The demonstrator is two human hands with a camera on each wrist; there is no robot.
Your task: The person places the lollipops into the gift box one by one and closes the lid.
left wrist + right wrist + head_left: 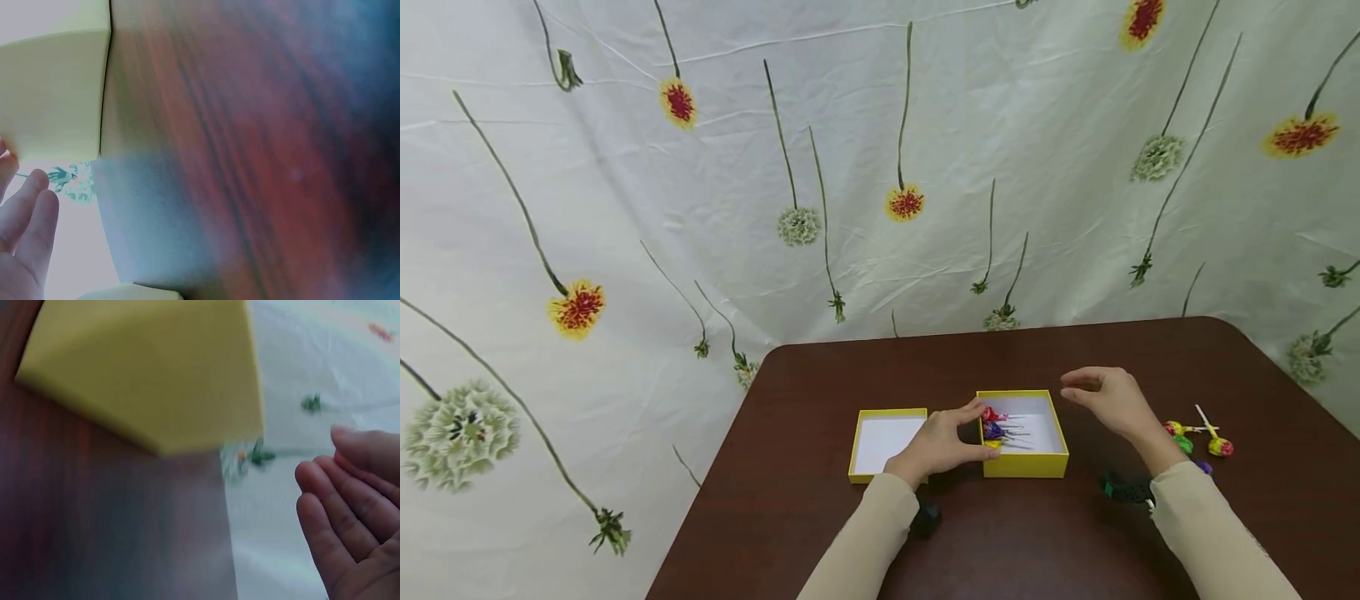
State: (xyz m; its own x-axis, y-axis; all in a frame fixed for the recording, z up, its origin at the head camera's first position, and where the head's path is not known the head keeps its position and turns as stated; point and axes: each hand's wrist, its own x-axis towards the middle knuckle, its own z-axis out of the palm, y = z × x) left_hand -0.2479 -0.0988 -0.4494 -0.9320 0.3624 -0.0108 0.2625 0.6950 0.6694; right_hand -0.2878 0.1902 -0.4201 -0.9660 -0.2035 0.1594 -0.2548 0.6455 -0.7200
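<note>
A yellow box (1024, 467) with a white inside stands uncovered on the table. Along its left side lie a red lollipop (992, 413), a purple lollipop (995, 431) and a yellow lollipop (992, 445), sticks pointing right. My left hand (942, 442) holds the box's left side, index finger at the rim and thumb over the near corner. Its other fingers (39, 228) extend beside the box wall (53, 94) in the left wrist view. Beyond the box's right side hovers my right hand (1112, 404), holding nothing, fingers loosely bent and thumb apart from them.
Left of the box lies its yellow-edged lid (887, 442), white inside facing up. Several more lollipops (1220, 447) rest to the right, partly behind my right forearm. A patterned cloth (865, 167) hangs behind the far table edge. Dark devices (927, 518) sit under both wrists.
</note>
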